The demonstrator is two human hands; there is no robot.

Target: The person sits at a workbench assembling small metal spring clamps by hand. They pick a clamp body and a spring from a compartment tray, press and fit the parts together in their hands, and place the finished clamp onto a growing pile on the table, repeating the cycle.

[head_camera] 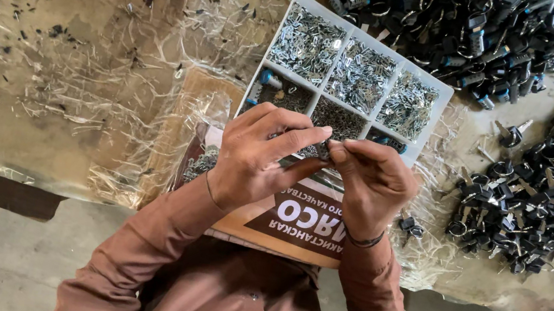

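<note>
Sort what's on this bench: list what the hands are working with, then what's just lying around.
In use:
- left hand and right hand, pinching a small dark part between them
- white compartment tray of small metal pieces, right behind the hands
- printed cardboard box under the hands

Lying about:
- heap of black parts at right
- bigger dark pile at top
- crinkled plastic sheet

Both hands, left hand (pixel 258 156) and right hand (pixel 372 180), pinch small dark part (pixel 316 152) over white compartment tray (pixel 364 35).

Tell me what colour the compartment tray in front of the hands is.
White, with small silvery metal parts filling the compartment tray; the head view shows it just beyond both hands.
</note>
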